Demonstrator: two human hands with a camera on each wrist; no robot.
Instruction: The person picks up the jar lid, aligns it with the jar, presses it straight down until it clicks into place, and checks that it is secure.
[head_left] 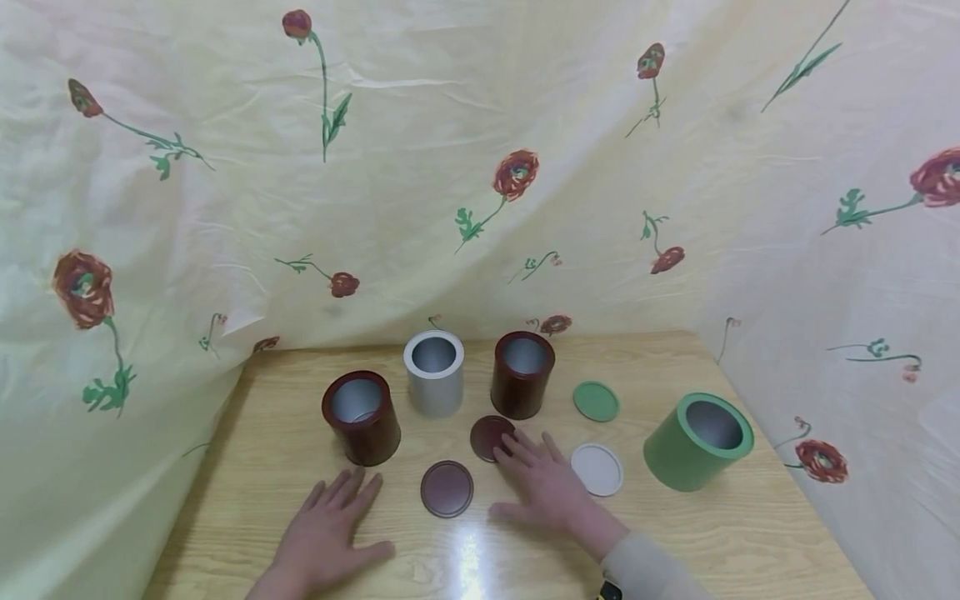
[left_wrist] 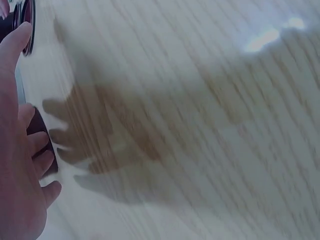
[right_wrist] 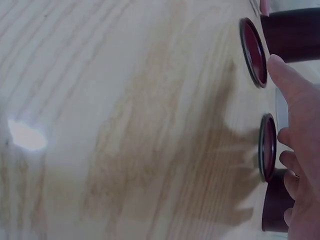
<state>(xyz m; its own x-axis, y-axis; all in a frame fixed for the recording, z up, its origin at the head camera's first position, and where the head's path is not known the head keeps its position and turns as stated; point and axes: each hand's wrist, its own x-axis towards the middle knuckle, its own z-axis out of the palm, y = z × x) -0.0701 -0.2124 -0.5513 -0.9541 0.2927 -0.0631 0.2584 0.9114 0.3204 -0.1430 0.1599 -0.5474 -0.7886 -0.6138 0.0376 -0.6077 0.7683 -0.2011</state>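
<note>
The far dark red lid [head_left: 489, 439] lay just near of the right dark red canister [head_left: 517, 393], partly beneath the right hand [head_left: 550, 492], its fingers spread and empty (contact I could not tell). The near dark red lid [head_left: 447, 489], white lid [head_left: 597, 469] and green lid [head_left: 596, 401] lay loose too; that canister, the left dark red canister [head_left: 372, 435], white canister [head_left: 437, 393] and green canister [head_left: 677, 452] stood uncovered. The left hand [head_left: 321, 533], fingers wide, held nothing.

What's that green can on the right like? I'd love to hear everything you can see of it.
The green can is round and straight-sided, with a wide green rim around its open top and a grey inside. Its outside looks smooth and plain; whether it is metal or plastic, I can't tell. It stands on its base, mouth up, on the right part of the wooden table, right of the white lid. Nothing but the table touches it.
</note>
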